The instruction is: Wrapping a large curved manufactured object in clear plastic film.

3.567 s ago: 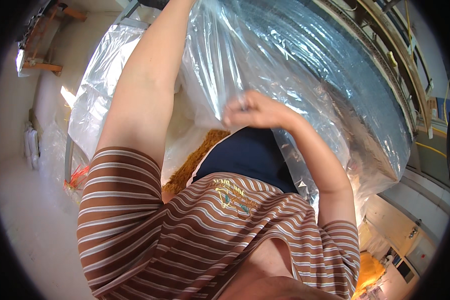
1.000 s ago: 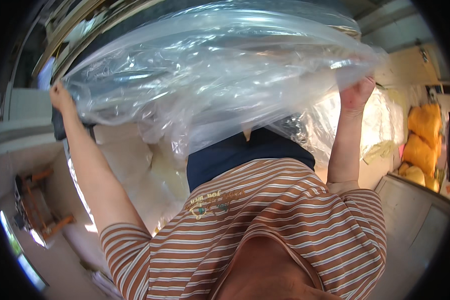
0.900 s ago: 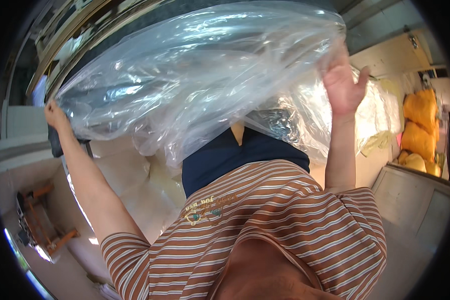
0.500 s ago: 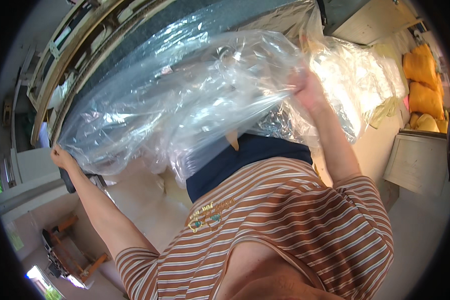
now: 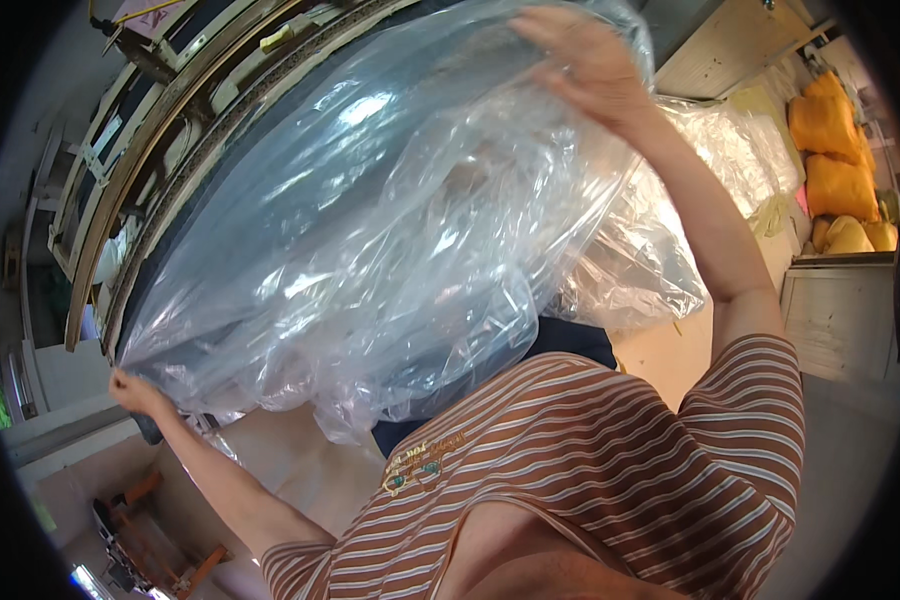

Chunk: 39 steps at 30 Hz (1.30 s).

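A large clear plastic sheet [image 5: 370, 210] spreads in wrinkles over a dark blue-grey surface and hangs down in front of my body. At the left end my left hand [image 5: 142, 394] is closed, pinching a corner of the sheet. My right hand [image 5: 595, 75] is at the far right part of the sheet, with its fingers stretched out and apart over the film. Whether that palm presses on the plastic, I cannot tell. Crumpled loops of film gather along the near edge.
A long curved machine frame [image 5: 145, 180] borders the surface on the far left. More shiny plastic [image 5: 660, 260] lies to the right. Beyond it are orange bundles [image 5: 835, 150] above a pale cabinet [image 5: 835, 310]. A wooden stool-like frame [image 5: 150, 540] stands at lower left.
My right hand has moved up and away across the sheet, its fingers now spread. My left hand has come slightly nearer with its corner. The sheet looks more spread out over the surface.
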Tool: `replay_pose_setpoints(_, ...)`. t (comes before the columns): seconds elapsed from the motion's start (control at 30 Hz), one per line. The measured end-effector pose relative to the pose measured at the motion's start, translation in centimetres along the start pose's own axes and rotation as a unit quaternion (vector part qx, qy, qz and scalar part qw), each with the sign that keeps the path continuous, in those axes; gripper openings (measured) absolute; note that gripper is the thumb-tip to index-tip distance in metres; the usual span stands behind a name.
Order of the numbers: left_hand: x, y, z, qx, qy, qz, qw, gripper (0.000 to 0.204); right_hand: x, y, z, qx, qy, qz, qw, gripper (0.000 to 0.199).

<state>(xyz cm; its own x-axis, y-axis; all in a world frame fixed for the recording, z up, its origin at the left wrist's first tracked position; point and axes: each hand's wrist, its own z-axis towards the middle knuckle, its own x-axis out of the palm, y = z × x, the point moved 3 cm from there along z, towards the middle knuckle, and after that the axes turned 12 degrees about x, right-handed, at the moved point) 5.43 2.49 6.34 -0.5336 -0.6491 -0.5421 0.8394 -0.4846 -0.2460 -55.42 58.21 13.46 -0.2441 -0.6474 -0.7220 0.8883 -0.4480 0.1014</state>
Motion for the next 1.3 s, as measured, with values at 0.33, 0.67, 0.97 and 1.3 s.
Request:
replay_pose_setpoints(0.33,-3.3,1.8,-0.9,0.051,0.120,0.037,0.991,0.029,5.5,1.3,3.5,0.076,0.001,0.018,0.997,0.038)
replay_pose_setpoints(0.67,-3.5,1.6,-1.0,0.025,0.136,0.032,0.990,0.030,5.1,5.2,8.2,0.095,-0.102,0.001,0.990,0.030)
replay_pose_setpoints(0.97,-4.3,1.6,-0.9,0.024,0.118,0.039,0.992,0.032,-0.7,5.7,6.5,0.403,0.343,0.489,0.694,0.016)
replay_pose_setpoints(1.3,-5.8,7.2,0.6,-0.005,0.004,0.009,1.000,0.038,6.9,1.6,-1.4,0.299,0.210,0.306,0.879,0.021)
